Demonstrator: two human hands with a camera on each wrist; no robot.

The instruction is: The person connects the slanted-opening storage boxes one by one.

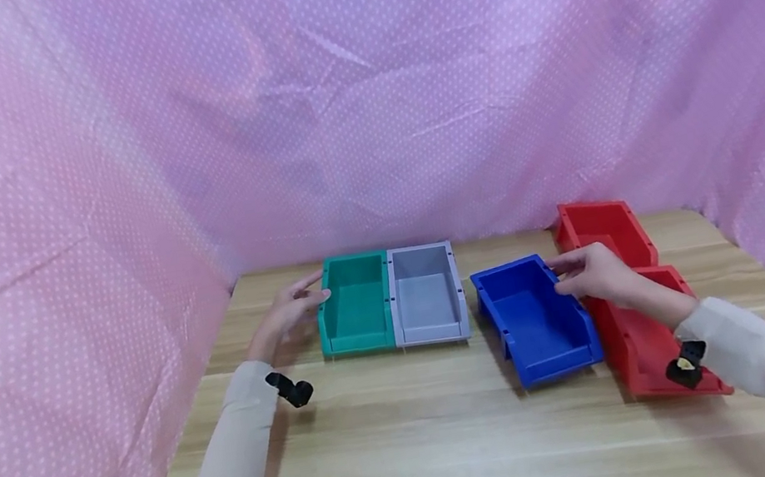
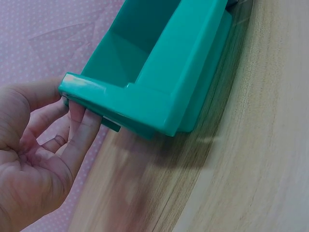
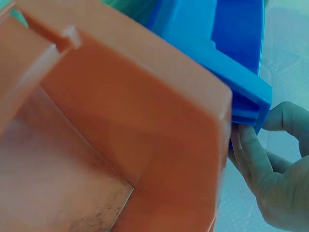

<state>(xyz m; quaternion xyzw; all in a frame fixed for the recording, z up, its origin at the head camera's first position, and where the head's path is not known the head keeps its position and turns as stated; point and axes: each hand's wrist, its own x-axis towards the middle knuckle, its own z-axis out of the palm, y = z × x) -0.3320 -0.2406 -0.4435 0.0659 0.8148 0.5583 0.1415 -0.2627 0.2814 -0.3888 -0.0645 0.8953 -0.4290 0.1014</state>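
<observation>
My left hand (image 1: 290,307) pinches the left rim of a green storage bin (image 1: 362,335), thumb at the edge and fingers under the lip in the left wrist view. Directly against the green bin's right side stands a grey storage bin (image 1: 428,302). With thumb and fingers, my right hand (image 1: 600,275) holds the right side rim of a blue storage bin (image 1: 537,322), which sits at an angle, apart from the grey one. Whether the blue bin touches the table cannot be told. In the right wrist view the right fingers (image 3: 254,152) reach beneath the blue rim.
To the right are two red storage bins, a back one (image 1: 603,222) and a front one (image 1: 647,346), partly covered by my right arm. Everything stands on a wood-grain table (image 1: 417,444). A pink dotted cloth (image 1: 360,107) hangs behind and at both sides.
</observation>
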